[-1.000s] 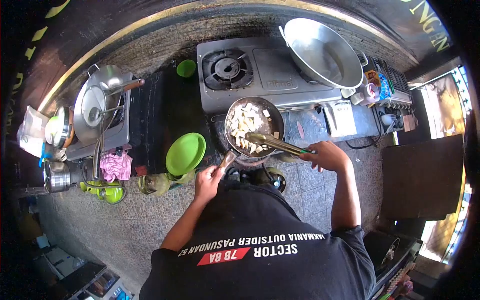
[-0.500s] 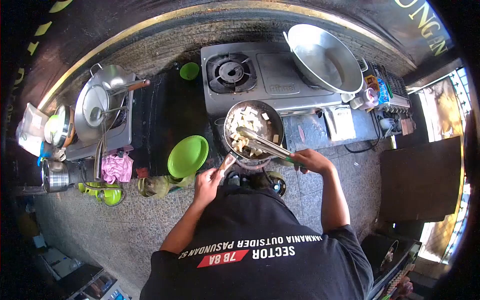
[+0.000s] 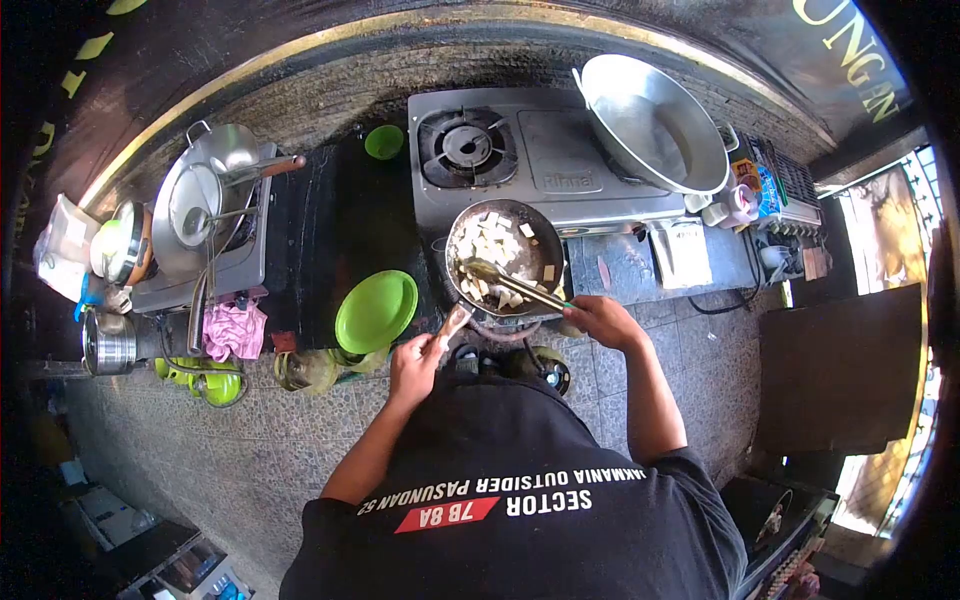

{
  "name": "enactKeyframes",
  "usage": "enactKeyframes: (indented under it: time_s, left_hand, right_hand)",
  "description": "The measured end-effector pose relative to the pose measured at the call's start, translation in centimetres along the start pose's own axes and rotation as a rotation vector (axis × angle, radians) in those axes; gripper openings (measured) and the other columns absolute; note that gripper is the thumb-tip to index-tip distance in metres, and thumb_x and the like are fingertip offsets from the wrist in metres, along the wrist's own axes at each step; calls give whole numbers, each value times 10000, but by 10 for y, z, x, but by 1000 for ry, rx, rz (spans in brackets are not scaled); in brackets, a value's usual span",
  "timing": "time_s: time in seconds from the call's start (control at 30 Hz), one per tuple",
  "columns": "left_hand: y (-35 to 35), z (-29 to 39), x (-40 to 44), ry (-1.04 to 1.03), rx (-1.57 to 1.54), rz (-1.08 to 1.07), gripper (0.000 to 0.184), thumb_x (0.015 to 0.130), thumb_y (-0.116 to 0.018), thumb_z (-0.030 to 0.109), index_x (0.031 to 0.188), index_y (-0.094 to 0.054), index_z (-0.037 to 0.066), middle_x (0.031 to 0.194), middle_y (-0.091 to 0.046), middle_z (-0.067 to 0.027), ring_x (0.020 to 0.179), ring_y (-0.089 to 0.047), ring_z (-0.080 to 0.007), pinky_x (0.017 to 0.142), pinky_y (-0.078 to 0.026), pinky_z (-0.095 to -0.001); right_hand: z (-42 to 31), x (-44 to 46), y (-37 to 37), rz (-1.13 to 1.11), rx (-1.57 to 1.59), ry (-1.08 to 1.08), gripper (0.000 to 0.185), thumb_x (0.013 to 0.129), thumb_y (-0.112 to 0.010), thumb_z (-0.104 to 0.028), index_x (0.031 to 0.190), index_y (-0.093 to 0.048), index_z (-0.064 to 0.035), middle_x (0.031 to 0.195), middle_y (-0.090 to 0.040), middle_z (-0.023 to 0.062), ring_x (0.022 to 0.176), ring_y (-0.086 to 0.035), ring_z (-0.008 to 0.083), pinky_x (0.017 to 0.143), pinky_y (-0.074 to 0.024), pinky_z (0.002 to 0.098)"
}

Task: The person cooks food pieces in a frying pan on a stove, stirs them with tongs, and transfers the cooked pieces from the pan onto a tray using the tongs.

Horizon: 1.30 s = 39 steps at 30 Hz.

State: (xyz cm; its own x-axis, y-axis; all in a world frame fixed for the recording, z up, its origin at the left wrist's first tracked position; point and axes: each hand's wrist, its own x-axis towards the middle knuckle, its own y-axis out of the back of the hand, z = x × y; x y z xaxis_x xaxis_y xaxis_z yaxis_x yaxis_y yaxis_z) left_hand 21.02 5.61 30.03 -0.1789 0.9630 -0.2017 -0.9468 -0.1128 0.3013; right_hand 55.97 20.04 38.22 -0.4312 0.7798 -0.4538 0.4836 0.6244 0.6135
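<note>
Well, the pan (image 3: 520,265) holds pale chunks (image 3: 492,236) (some browned).

Left hand (image 3: 418,369) closed in a grip, forearm angled up and inward from the left side; right hand (image 3: 604,322) also closed, fingers pointing inward, its forearm rising steeply; both elbows bent, hands apart, right one held slightly farther forward

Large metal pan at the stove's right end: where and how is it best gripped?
Probably by the left loop handle and right loop handle together, one palm coming in from each side. They stick out from opposite sides of the wide, round rim, so the load should stay balanced between them.
</note>
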Motion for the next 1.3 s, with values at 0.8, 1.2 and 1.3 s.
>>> enactKeyframes:
  time_s: [0.8,1.2,1.3]
  left_hand:
    - [0,-8,15,81,-70,273,356,1008,-683,337,854,-711,17,599,-499,35,540,-447,-85,515,-350,-299]
    - [10,-6,3,161,-93,305,330,1024,-664,319,859,-711,37,587,-444,65,524,-396,-55,499,-303,-279]
    - [9,-4,-2,165,-96,302,337,1021,-670,319,850,-709,32,586,-442,67,526,-394,-53,499,-301,-277]
  right_hand:
    - [116,-43,-20,246,335,-246,476,1039,-598,-451,886,-684,-9,686,-584,31,618,-527,129,577,-430,341]
    - [158,4,-71,196,221,-374,540,1042,-566,-503,950,-712,8,716,-674,102,633,-649,223,622,-509,392]
    - [156,3,-66,179,246,-364,504,1043,-577,-469,983,-720,11,725,-682,108,649,-661,225,631,-519,394]
